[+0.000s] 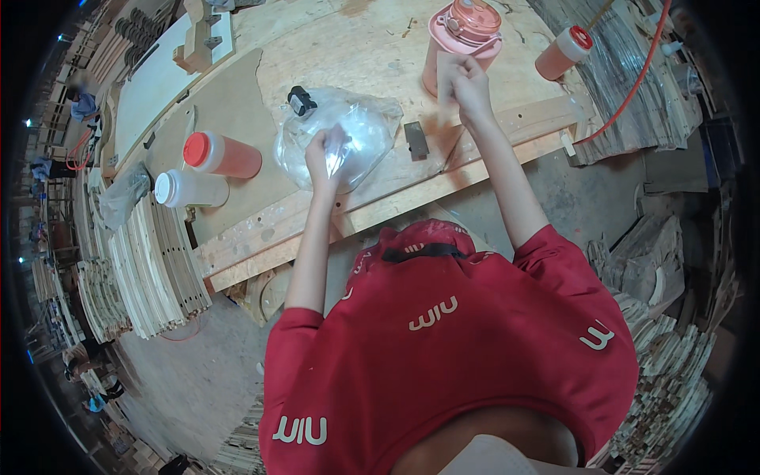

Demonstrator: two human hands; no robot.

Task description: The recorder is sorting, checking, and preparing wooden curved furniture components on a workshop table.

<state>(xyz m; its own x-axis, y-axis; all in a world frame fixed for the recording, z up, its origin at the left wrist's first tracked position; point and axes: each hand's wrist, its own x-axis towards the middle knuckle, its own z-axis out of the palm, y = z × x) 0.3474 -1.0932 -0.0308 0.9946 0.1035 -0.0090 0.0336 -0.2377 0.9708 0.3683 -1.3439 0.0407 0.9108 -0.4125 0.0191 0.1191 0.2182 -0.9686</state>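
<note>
A clear plastic bag (pixel 297 150) lies bunched on the wooden workbench (pixel 348 51). My left hand (pixel 323 157) is closed on its near side, and glare on the plastic hides part of the fingers. Beyond the bag, a small black object (pixel 301 101) rests against its edge. My right hand (pixel 469 89) is raised in a fist in front of a large pink bottle (pixel 434 59) with a handle and lid. Blur hides what those fingers hold, if anything. Between my hands, a small dark rectangular block (pixel 416 141) sits near the bench's front edge.
Left on the bench are a red-capped bottle (pixel 233 156) and a white-capped bottle (pixel 202 190). Another red-capped bottle (pixel 560 55) stands at the far right, near a red hose (pixel 637 91). Stacked curved wood strips (pixel 150 265) adjoin the bench's left end. People work far left.
</note>
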